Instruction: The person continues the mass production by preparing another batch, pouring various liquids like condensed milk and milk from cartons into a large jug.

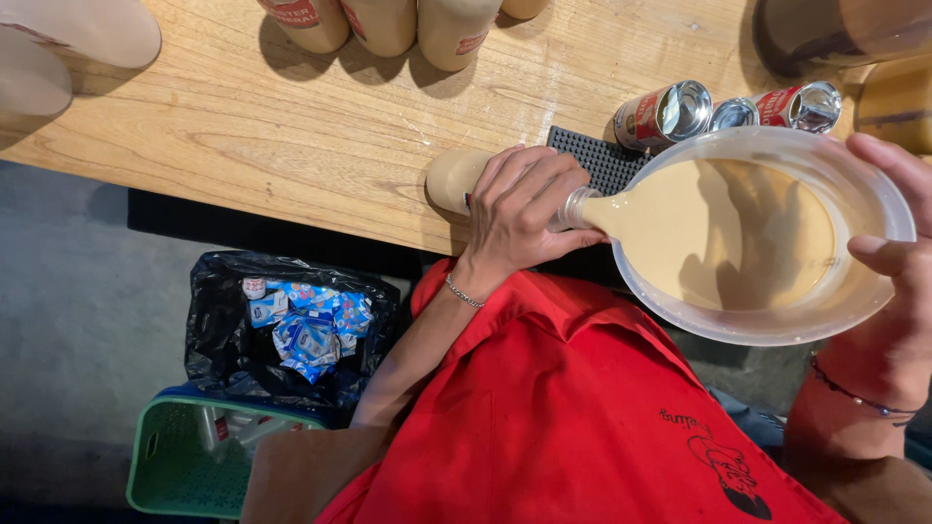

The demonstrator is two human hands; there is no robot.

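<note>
My left hand point(519, 209) grips a plastic bottle point(454, 178) of beige liquid lying nearly flat at the wooden counter's edge. Its open mouth meets the spout of a clear plastic jug point(874, 189), which is tilted toward it and holds creamy beige liquid point(723, 233). My right hand point(898, 262) holds the jug by its right rim, thumb over the edge. The bottle rests above a black ribbed mat point(602, 160). A red apron point(573, 408) covers my front below.
Two open tin cans point(665, 114) lie on their sides behind the jug. Several filled beige bottles point(388, 24) stand at the counter's far edge. On the floor, a black bin bag point(291, 330) holds blue-and-white cartons beside a green basket point(199, 451).
</note>
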